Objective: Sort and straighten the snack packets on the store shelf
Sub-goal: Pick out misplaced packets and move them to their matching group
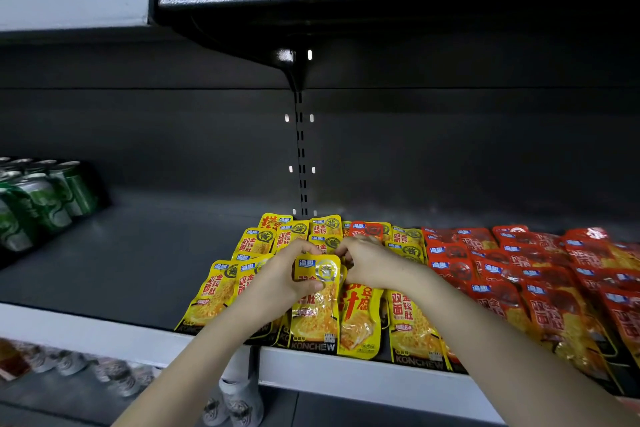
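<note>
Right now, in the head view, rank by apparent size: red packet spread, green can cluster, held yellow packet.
Largest first:
red packet spread
green can cluster, cropped by the frame
held yellow packet

"KONCHEW" on yellow snack packets [313, 319]

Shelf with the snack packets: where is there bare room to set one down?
Bare shelf lies between the green cans and the yellow packets. Further right is crowded: yellow and red packets overlap to the front edge, and the left hand and right hand hold one packet there.
</note>
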A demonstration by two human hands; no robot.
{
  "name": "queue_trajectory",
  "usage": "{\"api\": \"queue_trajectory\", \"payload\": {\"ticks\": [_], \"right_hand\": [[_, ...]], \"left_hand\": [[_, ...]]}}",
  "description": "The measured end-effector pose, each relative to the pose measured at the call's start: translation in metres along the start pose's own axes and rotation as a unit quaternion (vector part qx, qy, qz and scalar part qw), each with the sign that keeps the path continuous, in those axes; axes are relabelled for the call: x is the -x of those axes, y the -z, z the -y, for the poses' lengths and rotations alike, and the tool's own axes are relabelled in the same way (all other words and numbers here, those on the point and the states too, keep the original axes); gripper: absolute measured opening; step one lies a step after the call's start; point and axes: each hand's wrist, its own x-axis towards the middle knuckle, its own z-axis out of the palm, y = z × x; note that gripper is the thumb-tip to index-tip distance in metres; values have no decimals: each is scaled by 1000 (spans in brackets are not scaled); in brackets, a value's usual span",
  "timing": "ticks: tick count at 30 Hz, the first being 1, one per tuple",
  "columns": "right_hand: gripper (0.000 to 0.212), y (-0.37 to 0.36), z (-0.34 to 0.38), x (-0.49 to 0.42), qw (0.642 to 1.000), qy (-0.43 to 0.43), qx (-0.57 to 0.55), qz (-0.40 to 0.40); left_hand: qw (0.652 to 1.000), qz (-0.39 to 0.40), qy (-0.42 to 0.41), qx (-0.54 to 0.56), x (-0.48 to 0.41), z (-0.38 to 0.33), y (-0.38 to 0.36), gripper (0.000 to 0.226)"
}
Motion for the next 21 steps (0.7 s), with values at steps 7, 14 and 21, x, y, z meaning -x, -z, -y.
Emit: {"api": "queue_trajectory", "payload": {"ticks": [7, 14, 21], "right_hand": [[43, 5, 8, 3, 1000, -5, 19, 3], [33, 6, 9, 7, 1000, -2, -7, -9], [11, 2, 3, -9, 977, -40, -201, -59]], "left_hand": [[998, 5, -5, -54, 2, 0, -5, 31], [996, -2, -5, -84, 5, 0, -7, 29], [998, -6, 3, -70, 6, 0, -10, 30]]}}
